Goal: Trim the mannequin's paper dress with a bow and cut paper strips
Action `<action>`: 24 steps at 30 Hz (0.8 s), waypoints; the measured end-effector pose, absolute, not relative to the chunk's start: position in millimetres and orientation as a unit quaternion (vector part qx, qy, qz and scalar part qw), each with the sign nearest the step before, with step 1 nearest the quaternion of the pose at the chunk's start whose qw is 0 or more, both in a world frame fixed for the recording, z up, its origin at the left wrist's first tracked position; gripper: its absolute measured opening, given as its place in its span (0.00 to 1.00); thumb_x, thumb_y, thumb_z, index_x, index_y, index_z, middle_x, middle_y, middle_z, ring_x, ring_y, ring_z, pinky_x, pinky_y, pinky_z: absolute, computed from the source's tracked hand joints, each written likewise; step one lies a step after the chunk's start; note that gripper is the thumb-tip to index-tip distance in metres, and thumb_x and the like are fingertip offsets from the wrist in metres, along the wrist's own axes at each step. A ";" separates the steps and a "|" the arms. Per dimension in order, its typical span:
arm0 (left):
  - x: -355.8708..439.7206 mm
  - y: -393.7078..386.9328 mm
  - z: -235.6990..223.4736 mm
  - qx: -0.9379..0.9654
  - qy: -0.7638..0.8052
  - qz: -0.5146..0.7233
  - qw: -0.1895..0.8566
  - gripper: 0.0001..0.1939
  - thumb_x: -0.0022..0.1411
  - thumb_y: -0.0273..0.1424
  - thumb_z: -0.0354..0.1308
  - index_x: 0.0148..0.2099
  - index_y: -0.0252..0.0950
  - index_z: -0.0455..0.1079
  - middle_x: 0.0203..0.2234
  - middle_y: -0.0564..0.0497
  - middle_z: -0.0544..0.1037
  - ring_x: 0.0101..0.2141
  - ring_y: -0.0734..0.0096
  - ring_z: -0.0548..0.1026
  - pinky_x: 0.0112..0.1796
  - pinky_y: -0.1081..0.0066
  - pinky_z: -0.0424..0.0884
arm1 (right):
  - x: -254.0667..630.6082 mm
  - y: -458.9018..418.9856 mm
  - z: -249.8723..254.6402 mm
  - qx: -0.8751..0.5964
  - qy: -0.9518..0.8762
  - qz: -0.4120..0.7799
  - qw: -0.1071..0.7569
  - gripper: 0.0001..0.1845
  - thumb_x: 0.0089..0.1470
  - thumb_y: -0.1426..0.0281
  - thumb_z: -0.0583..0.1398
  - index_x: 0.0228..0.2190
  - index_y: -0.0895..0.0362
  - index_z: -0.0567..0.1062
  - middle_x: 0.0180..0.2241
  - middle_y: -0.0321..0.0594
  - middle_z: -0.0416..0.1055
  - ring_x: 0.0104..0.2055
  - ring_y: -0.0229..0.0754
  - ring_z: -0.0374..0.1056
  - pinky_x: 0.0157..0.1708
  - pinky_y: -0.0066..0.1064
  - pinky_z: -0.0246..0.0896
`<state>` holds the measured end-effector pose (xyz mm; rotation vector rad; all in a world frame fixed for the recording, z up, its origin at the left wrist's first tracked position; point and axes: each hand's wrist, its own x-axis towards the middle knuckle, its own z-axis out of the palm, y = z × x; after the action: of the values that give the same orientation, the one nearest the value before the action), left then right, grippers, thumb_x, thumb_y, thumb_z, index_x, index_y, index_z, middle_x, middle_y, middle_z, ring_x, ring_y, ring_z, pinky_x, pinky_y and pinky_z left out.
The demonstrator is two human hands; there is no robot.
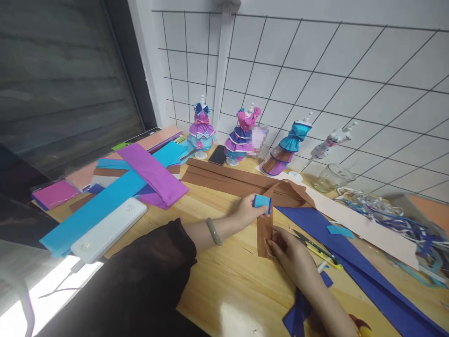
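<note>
My left hand (245, 211) is closed on a small light-blue crepe-paper piece (261, 201) with dark-blue edging. Below and behind this piece hangs a brown crepe-paper strip (264, 234). Its lower end is pinched between the thumb and fingers of my right hand (284, 245). The brown strip runs up to the larger brown length (224, 176) behind my hands. Just right of my right hand lie scissors (317, 248) and a yellow-handled tool (324, 256), partly overlapping. Dark-blue scraps (300, 309) rest beneath my right forearm.
Several small dress forms, some in paper dresses (201, 128), stand along the gridded wall. A black phone (218, 155), glass jar (333, 178) and tangled trimmings (382, 217) are nearby. A long dark-blue sheet (365, 267) lies right; a white device (108, 229) and purple sheet (154, 175) left.
</note>
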<state>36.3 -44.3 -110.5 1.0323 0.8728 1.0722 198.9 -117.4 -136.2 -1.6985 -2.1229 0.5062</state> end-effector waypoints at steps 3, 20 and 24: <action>34.2 -46.5 -106.5 0.456 0.396 0.471 0.644 0.06 0.51 0.22 0.57 0.34 0.32 0.66 0.23 0.52 0.75 0.24 0.76 0.73 0.29 0.75 0.68 | 201.4 -117.4 -140.2 -0.605 -0.747 0.190 0.203 0.18 0.54 0.63 0.52 0.45 0.56 0.67 0.30 0.40 0.72 0.32 0.44 0.68 0.33 0.34 0.61; 35.6 -32.7 -129.4 0.471 0.396 0.497 0.612 0.06 0.54 0.28 0.56 0.36 0.32 0.67 0.27 0.50 0.75 0.26 0.74 0.74 0.28 0.75 0.68 | 225.3 -117.5 -118.5 -0.649 -0.675 0.169 0.308 0.21 0.54 0.57 0.53 0.43 0.58 0.70 0.33 0.45 0.75 0.33 0.45 0.70 0.34 0.35 0.63; 37.9 -32.5 -127.3 0.472 0.389 0.496 0.616 0.05 0.55 0.28 0.55 0.34 0.30 0.67 0.25 0.49 0.75 0.24 0.77 0.73 0.28 0.76 0.69 | 246.0 -114.3 -110.9 -0.669 -0.664 0.178 0.281 0.22 0.52 0.55 0.55 0.41 0.58 0.72 0.31 0.45 0.75 0.32 0.47 0.70 0.32 0.35 0.63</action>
<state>37.9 -32.5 -127.3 1.0880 0.8964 1.1421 246.0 -114.3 -110.9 -1.7933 -1.7800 0.4781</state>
